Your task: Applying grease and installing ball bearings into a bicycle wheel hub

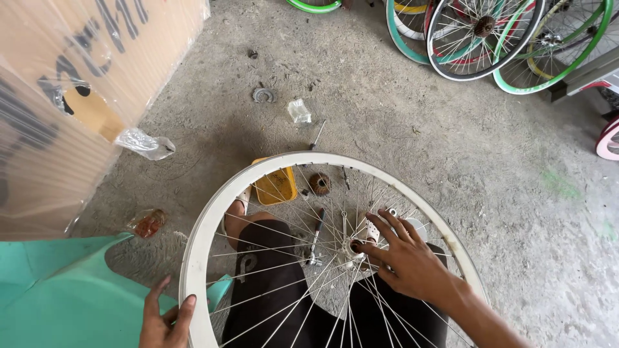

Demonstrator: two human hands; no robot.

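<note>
- The white bicycle wheel lies tilted across the person's knees, above the concrete floor
- The left hand curls round the rim at its lower left edge; thumb and fingers are closed loosely on the rim, steadying it
- The right hand rests spread over the spokes, fingers open and flat, fingertips at the hub; its grip closes on nothing, it only presses and touches
- Judging by this, the step in hand looks like work at the hub, checking or seating something there while the rim is held still
- A next move here would call for a firm hold on the rim, and fine fingertip work between closely set spokes
- On the floor beyond the wheel lie a yellow tray, a rusty sprocket and a screwdriver; a small wrench shows through the spokes
- More coloured wheels are stacked at top right, well apart
</note>
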